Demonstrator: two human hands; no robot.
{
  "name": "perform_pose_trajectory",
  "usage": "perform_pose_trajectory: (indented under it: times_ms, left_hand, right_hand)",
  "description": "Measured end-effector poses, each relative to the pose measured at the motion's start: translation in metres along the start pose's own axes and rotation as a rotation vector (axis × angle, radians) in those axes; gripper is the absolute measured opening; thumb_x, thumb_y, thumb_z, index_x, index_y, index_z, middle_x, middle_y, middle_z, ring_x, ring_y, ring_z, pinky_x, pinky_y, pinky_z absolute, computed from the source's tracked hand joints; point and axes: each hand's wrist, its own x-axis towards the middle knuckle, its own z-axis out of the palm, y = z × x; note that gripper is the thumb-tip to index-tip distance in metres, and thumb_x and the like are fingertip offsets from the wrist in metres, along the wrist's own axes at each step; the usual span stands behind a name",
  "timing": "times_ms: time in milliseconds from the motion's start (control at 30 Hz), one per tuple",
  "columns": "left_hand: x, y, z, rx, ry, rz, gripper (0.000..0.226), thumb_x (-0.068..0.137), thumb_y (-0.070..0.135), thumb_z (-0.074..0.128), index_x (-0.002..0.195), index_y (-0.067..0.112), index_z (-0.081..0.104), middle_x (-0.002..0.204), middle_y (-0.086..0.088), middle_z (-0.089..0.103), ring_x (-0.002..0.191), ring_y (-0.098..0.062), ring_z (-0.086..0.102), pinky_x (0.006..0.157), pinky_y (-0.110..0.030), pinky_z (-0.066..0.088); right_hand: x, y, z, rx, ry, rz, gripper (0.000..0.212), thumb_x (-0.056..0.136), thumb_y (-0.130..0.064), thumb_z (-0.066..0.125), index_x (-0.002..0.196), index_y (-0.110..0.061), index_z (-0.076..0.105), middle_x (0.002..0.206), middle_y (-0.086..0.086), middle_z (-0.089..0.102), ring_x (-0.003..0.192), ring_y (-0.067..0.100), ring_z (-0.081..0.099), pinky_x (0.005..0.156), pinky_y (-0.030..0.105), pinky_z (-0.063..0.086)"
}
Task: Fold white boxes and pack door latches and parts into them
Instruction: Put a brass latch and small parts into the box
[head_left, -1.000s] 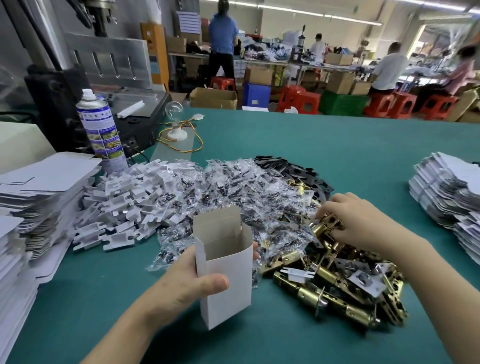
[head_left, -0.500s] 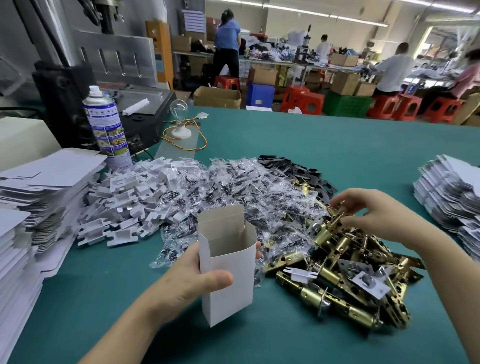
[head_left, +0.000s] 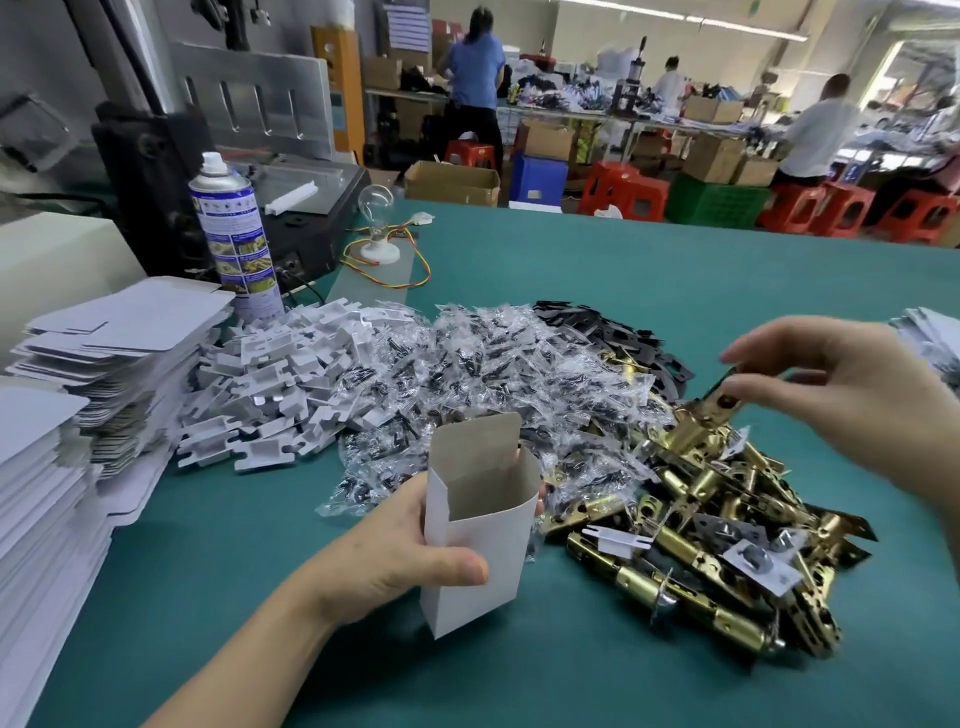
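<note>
Head view, the only one.

- The white box is held upright in the left hand. The thumb is laid across the front face and the fingers are wrapped behind, so the grip is closed round the box.
- The top flap is stood up and the mouth is left open. Nothing is seen inside.
- The box is kept low over the table, just left of the latch pile and in front of the bagged screws. Whether its bottom touches the table cannot be told.
- A brass latch is pinched at its faceplate end by the right hand, between thumb and forefinger. The other fingers are left loose and spread.
- The latch is raised by that end above the pile. Whether its far end is clear of the other latches cannot be told.

Changed in the last second:
- The right hand, earlier laid down on the pile with the fingers among the latches, is now lifted, and one latch has been drawn up with it.
- The box and left hand are barely shifted.

Judgement:
- One latch has been picked, and the box is folded and ready.
- Dropping the latch into the open mouth is judged the step in hand.
- Screws and the other parts are not yet packed.
- A snag on neighbouring latches during the lift is possible.

Also seen are white plastic pieces, black plates, flat box blanks and a spray can.
</note>
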Motion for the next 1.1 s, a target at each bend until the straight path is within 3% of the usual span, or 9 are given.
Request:
perform_pose_trajectory:
  times_ms: [167,333,400,500,600,767,933,1033,1100]
  left_hand:
    - [0.000,0.001,0.001,0.034,0.004,-0.001,0.088,0.069,0.023,0.084,0.149,0.011,0.047,0.147,-0.013,0.060,0.138,-0.038,0.055,0.115,-0.067,0.038]
    - [-0.003,0.012,0.003,-0.063,-0.034,-0.013,0.099,0.067,0.054,0.094,0.149,0.020,0.050,0.148,-0.012,0.059,0.137,-0.037,0.056,0.112,-0.061,0.045]
    - [-0.004,0.016,0.003,-0.080,-0.049,0.017,0.095,0.065,0.060,0.092,0.145,0.025,0.054,0.142,-0.015,0.062,0.131,-0.040,0.059,0.106,-0.058,0.050]
    - [-0.004,0.013,0.000,-0.103,-0.070,0.048,0.114,0.063,0.064,0.092,0.151,0.009,0.044,0.147,-0.034,0.050,0.134,-0.058,0.048,0.108,-0.076,0.037]
    - [-0.005,0.014,-0.001,-0.128,-0.070,0.050,0.117,0.064,0.063,0.092,0.151,0.004,0.041,0.148,-0.036,0.048,0.135,-0.059,0.046,0.109,-0.077,0.035]
    - [-0.004,0.020,0.003,-0.122,-0.097,0.141,0.073,0.071,0.058,0.089,0.137,0.042,0.062,0.139,0.004,0.067,0.126,-0.017,0.063,0.108,-0.043,0.050]
    - [-0.003,0.019,0.003,-0.178,-0.065,0.114,0.084,0.062,0.065,0.092,0.136,0.039,0.063,0.133,-0.002,0.068,0.121,-0.023,0.065,0.100,-0.041,0.055]
    - [-0.002,0.018,0.001,-0.180,-0.024,0.080,0.098,0.060,0.064,0.093,0.143,0.030,0.054,0.133,-0.005,0.068,0.119,-0.024,0.066,0.095,-0.038,0.055]
    - [-0.002,0.013,-0.001,-0.191,-0.013,0.035,0.108,0.056,0.061,0.097,0.145,0.024,0.050,0.136,-0.011,0.067,0.121,-0.032,0.065,0.097,-0.045,0.055]
  right_hand:
    - [0.002,-0.066,0.006,0.518,0.147,-0.222,0.032,0.085,-0.049,0.082,0.112,-0.032,0.073,0.096,-0.002,0.079,0.079,0.022,0.075,0.071,0.024,0.060]
    - [-0.011,-0.123,0.071,0.840,0.130,-0.250,0.018,0.081,-0.034,0.084,0.097,-0.031,0.076,0.081,-0.007,0.076,0.076,0.017,0.072,0.070,0.027,0.061]
    - [-0.013,-0.130,0.091,0.841,0.146,-0.198,0.014,0.077,-0.026,0.083,0.089,-0.027,0.075,0.079,-0.001,0.076,0.072,0.016,0.070,0.068,0.027,0.060]
    - [-0.013,-0.128,0.101,0.766,0.131,-0.138,0.014,0.074,-0.024,0.082,0.085,-0.025,0.075,0.080,0.004,0.076,0.071,0.017,0.071,0.069,0.025,0.059]
    - [-0.008,-0.123,0.097,0.726,0.125,-0.138,0.014,0.075,-0.022,0.082,0.087,-0.025,0.074,0.082,0.006,0.076,0.071,0.018,0.072,0.069,0.025,0.060]
    - [0.000,-0.123,0.093,0.722,0.160,-0.130,0.014,0.076,-0.023,0.081,0.085,-0.021,0.070,0.081,0.005,0.076,0.069,0.021,0.072,0.069,0.028,0.061]
    - [0.002,-0.124,0.094,0.648,0.058,-0.160,0.021,0.072,-0.018,0.082,0.087,-0.012,0.069,0.086,0.009,0.076,0.080,0.022,0.076,0.074,0.025,0.061]
    - [0.005,-0.124,0.084,0.527,-0.041,-0.167,0.024,0.071,-0.027,0.083,0.089,-0.017,0.071,0.086,0.007,0.076,0.081,0.025,0.076,0.078,0.031,0.063]
    - [0.008,-0.127,0.080,0.363,-0.101,-0.228,0.021,0.074,-0.030,0.083,0.090,-0.025,0.070,0.086,0.001,0.076,0.083,0.024,0.075,0.078,0.037,0.061]
